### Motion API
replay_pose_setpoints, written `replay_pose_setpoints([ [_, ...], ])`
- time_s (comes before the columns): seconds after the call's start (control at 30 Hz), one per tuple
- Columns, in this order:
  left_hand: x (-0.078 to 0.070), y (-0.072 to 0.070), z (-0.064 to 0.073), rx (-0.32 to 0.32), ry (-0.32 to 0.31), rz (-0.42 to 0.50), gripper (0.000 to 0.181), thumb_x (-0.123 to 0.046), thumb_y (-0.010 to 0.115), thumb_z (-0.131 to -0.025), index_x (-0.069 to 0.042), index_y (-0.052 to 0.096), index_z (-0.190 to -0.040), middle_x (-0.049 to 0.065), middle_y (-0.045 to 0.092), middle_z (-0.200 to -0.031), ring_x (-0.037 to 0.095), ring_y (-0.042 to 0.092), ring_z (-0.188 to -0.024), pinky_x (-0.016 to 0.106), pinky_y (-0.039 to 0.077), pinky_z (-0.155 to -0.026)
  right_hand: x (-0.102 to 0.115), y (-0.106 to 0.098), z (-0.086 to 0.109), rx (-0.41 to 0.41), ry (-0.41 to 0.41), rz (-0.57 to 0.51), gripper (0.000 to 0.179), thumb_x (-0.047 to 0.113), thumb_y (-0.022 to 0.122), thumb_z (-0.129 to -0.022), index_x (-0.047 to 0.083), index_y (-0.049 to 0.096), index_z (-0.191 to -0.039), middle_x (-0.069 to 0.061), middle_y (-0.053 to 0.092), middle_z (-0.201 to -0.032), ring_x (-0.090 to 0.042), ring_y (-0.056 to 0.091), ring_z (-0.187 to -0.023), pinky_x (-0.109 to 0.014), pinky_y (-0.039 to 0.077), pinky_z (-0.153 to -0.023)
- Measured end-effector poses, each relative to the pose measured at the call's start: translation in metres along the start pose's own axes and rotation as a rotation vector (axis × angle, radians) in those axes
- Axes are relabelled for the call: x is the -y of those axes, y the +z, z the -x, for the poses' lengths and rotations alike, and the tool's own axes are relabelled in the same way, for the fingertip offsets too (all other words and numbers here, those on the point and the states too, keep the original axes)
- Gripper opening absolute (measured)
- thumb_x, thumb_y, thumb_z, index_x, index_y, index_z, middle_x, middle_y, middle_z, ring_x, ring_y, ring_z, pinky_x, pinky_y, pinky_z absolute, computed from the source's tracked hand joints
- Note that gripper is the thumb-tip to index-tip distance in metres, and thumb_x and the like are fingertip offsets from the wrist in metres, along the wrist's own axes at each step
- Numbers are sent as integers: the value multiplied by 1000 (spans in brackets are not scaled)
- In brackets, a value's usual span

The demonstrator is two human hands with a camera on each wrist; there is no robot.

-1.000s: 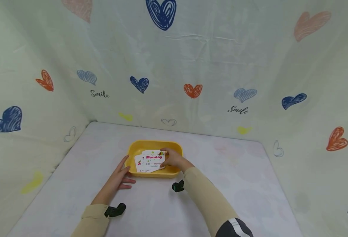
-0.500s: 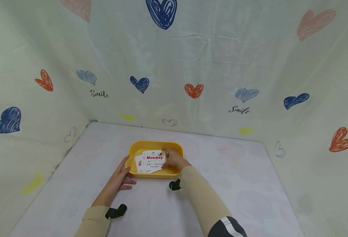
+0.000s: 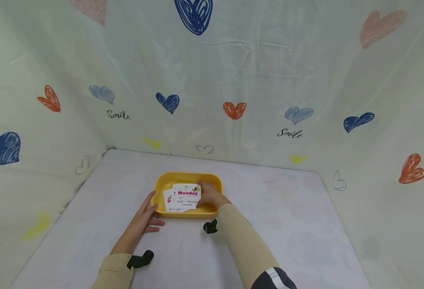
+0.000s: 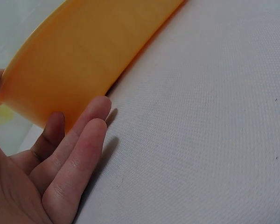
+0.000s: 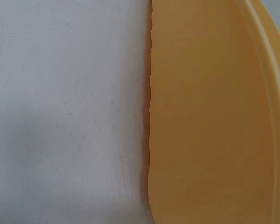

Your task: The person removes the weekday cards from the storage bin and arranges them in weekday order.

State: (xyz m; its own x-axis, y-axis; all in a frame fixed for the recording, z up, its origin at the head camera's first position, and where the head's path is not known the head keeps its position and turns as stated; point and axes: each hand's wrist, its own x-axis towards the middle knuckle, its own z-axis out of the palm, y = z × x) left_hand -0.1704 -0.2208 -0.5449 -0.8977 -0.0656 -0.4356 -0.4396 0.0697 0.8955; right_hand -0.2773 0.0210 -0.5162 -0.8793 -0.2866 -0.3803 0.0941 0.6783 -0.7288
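Observation:
In the head view a shallow yellow plastic tray (image 3: pixel 175 176) stands on the table with several white word cards in it. The top card (image 3: pixel 187 196) reads "Monday"; a partly covered card (image 3: pixel 167 198) pokes out at its left. My left hand (image 3: pixel 145 218) holds the tray's left end at the rim, and its lower fingers (image 4: pixel 79 163) spread beside the outer wall. My right hand (image 3: pixel 210 194) reaches in over the tray and grips the top card by its right edge, thumb near, fingers far. That hand does not show in the right wrist view, where the tray's outer wall (image 5: pixel 210 116) fills the right side.
A white cloth covers the table (image 3: pixel 287 208). Behind it and at both sides hangs a pale curtain (image 3: pixel 255 80) printed with hearts and "Smile". Black wrist mounts (image 3: pixel 141 259) stick out from both sleeves.
My right forearm has shifted slightly left and its sleeve mount moved with it. The cards and tray hold almost the same place; the left hand stays at the rim.

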Motion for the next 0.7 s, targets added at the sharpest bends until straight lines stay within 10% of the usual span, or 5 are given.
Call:
replay_pose_setpoints([
  [0.7, -2, 3, 1, -24, -12, -4, 61, -38, 44, -102, -43, 13, -155, 15, 53, -98, 28, 70, -77, 38, 58, -67, -2, 1, 3, 3, -5, -60, 64, 6, 82, -77, 15, 43, -126, -5, 54, -111, -22, 51, -99, -38, 43, -100],
])
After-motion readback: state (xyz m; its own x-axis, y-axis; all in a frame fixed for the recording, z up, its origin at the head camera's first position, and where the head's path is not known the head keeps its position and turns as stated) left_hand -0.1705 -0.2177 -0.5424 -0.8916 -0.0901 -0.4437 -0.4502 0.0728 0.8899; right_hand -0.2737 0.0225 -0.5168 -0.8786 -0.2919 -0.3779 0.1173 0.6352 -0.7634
